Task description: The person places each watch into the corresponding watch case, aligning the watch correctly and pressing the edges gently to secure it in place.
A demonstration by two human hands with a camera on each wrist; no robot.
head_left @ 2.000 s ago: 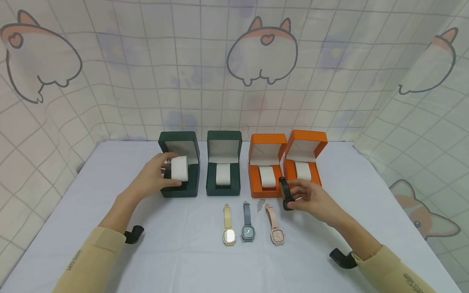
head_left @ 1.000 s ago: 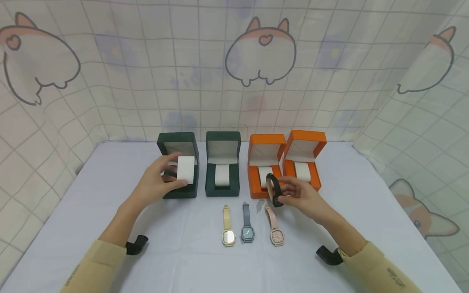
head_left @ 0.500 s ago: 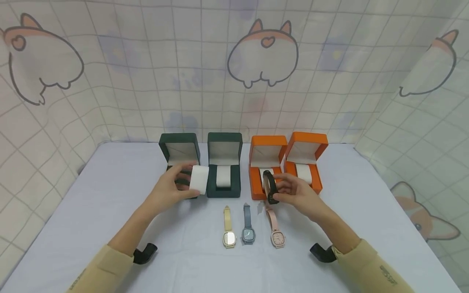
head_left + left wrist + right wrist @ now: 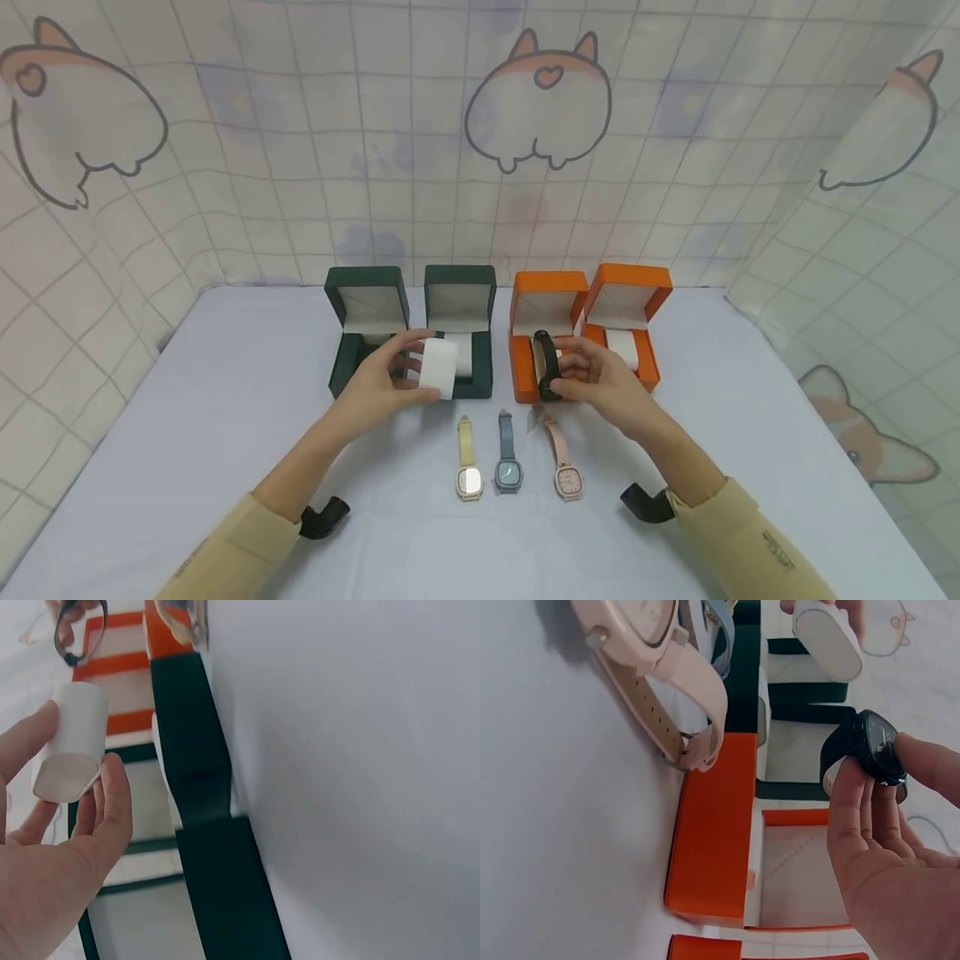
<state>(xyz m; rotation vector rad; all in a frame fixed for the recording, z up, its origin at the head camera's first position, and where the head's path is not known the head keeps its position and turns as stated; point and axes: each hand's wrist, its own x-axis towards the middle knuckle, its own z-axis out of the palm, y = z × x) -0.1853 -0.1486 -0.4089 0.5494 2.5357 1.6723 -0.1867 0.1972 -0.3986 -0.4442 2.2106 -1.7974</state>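
I see the left hand (image 4: 378,383) holding a white cushion (image 4: 438,368) up, with its thumb on one side and fingers on the other. From my camera, the cushion is in front of the right green box (image 4: 460,273); I can't tell if they touch. The right hand (image 4: 600,379) pinches a black watch (image 4: 548,367), and its strap bends round in a loop. I see that watch over the left orange box (image 4: 522,383). The left hand hides some of the left green box (image 4: 345,367). The right orange box (image 4: 628,275) has a white pad (image 4: 622,346) inside. All four boxes have their lids up. Closer to me, a yellow watch (image 4: 470,482), a blue watch (image 4: 508,475) and a pink watch (image 4: 567,481) lie side by side on the white worktop (image 4: 420,550). Both arms wear tan sleeves (image 4: 232,546). Behind it all is a cloth (image 4: 435,208) with lines and dog pictures.
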